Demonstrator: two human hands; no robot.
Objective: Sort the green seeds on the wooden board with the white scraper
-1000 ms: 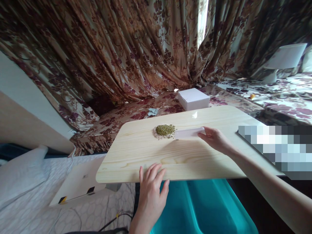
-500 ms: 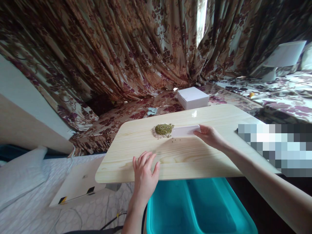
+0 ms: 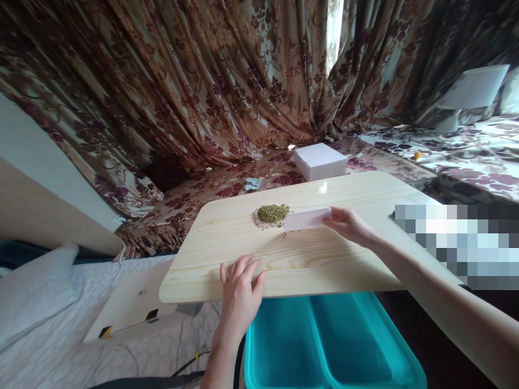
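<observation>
A small heap of green beans [image 3: 273, 213], like mung beans, lies on the pale wood-grain table [image 3: 227, 243], with paler grains spread around its left and lower edge. My right hand [image 3: 344, 222] is closed on the right end of a flat white scraper-like plate [image 3: 307, 218]. The plate's left end sits right beside the heap, and a few loose beans lie just below it. My left hand [image 3: 243, 286] rests at the near edge of the table, fingers apart on the surface, holding nothing.
Below the near table edge stands a teal plastic bin [image 3: 279, 346] with two compartments. Behind the table are a white box [image 3: 320, 162] and a small light-blue cloth [image 3: 253, 183]. A flat white carton [image 3: 130, 302] lies on the bed at left. A lamp [image 3: 474, 89] stands far right.
The white plate has shifted slightly down at its left end, and the loose beans near it have moved a little left. My left hand has lowered onto the table edge.
</observation>
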